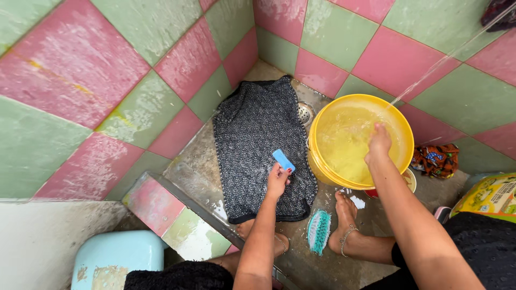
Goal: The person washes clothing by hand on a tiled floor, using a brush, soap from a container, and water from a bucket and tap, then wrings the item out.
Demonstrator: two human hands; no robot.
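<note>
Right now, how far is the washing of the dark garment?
Done: dark garment lies spread flat on the wet floor. In hand: left hand holds a blue soap bar over it; right hand dips into the yellow bucket. Left: brush lies untouched.

The right hand (379, 144) dips into the yellow bucket (322, 166), its fingertips blurred by rippling water. The dark garment (258, 139) covers part of the floor drain (306, 113), and the picture's edges cut off the green packet (494, 197) and the pale blue stool (115, 260).
</note>
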